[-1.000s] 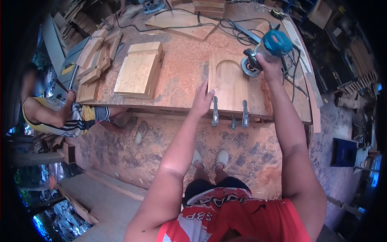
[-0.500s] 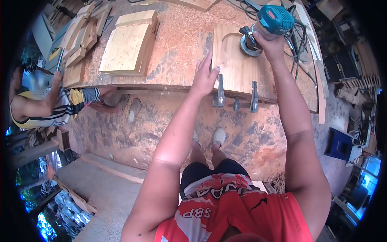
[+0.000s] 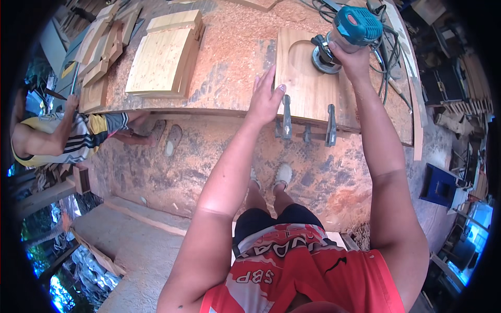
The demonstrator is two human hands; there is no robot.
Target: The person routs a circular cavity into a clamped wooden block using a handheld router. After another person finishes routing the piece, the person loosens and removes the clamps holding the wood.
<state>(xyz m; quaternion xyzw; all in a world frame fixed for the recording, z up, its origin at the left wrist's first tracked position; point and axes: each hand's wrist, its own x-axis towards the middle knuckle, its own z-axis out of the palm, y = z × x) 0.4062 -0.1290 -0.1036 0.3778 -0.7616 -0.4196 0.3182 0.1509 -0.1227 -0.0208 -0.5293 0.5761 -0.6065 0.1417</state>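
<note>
My right hand (image 3: 350,58) is wrapped round the lower body of a teal trim router (image 3: 358,26). The router's round base rests on a pale wooden board (image 3: 308,91), at the right side of a rounded recess cut near the board's far end. Fingers stretched, my left hand (image 3: 267,99) lies against the board's left edge and holds nothing. Two dark clamps, one (image 3: 287,117) near my left thumb and another (image 3: 331,125) to its right, grip the board's near edge. The router's bit is hidden under its base.
A stack of curved wooden panels (image 3: 162,60) stands left on the sawdust-strewn workbench (image 3: 229,57). More cut pieces (image 3: 99,57) lie at the far left, beside a co-worker (image 3: 52,135) holding a tool. Black cables (image 3: 391,57) coil behind the router at the right.
My hands and the router stay nearly in place over the board. The co-worker's hand and tool at the left have shifted slightly.
</note>
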